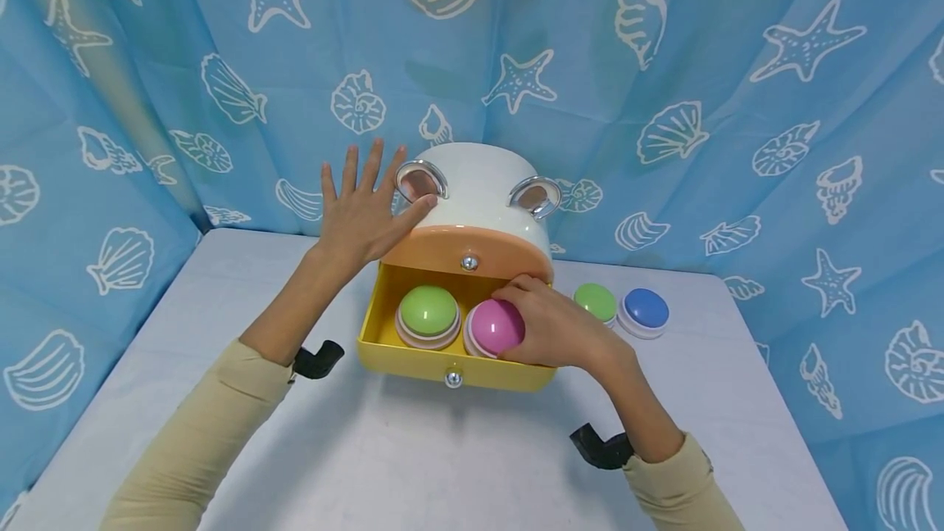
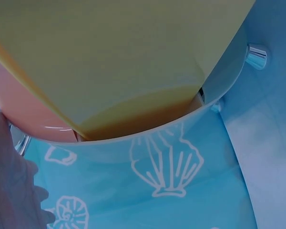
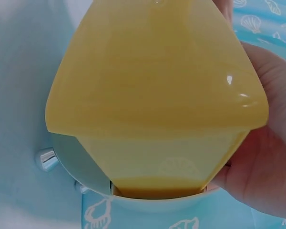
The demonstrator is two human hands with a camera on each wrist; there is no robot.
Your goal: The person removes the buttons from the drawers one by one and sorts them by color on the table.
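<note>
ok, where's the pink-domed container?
In the head view, the pink-domed container is in the right half of the open yellow drawer, gripped by the right hand, with a green-domed container just to its left.

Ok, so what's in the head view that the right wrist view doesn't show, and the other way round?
Only the head view shows the pink dome, the two green domes, the blue dome and the silver-rimmed eyes.

Only the right wrist view shows the silver feet under the white case.

Both show the yellow drawer, the right hand, that case and the shell-print curtain.
</note>
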